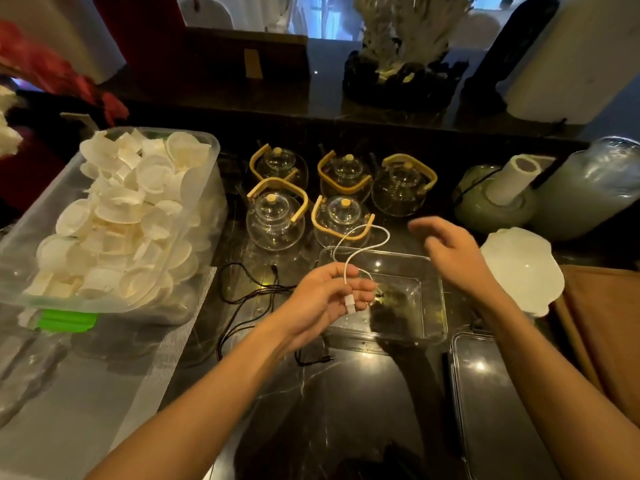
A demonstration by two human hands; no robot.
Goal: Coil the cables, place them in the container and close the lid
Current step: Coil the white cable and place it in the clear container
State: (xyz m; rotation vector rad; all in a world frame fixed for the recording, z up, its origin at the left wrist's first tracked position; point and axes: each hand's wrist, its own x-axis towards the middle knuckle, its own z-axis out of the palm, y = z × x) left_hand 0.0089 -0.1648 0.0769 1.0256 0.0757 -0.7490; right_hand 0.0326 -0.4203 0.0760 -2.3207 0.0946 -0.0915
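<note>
Early in the task, by my read: the container (431, 271) sits open and looks empty, the lid (502, 410) lies off to its near right on the counter (329, 410), nothing is stowed yet. Left hand (325, 299) pinches the white cable (360, 244) near its plug, thumb and fingers closed on it; the plug hangs below the fingers and the rest of the cable arcs up in one loose loop over the container's far rim, in front of the nearest teapot. Right hand (450, 251) hovers above the container's right side, fingers spread, holding nothing, apart from the cable. The coil looks barely started, one loop at most. The black cable (242, 299) lies sprawled on the counter to the left of the container, untouched, one plug end near the left forearm. Left to do: finish the white coil, coil the black one, drop both in, put the lid on. Counts: two cables seen (one white, one black; can't rule out a second black strand in the tangle), one container, one lid, five glass teapots (275, 216) behind it, one bin (110, 216) of white shells at left.
</note>
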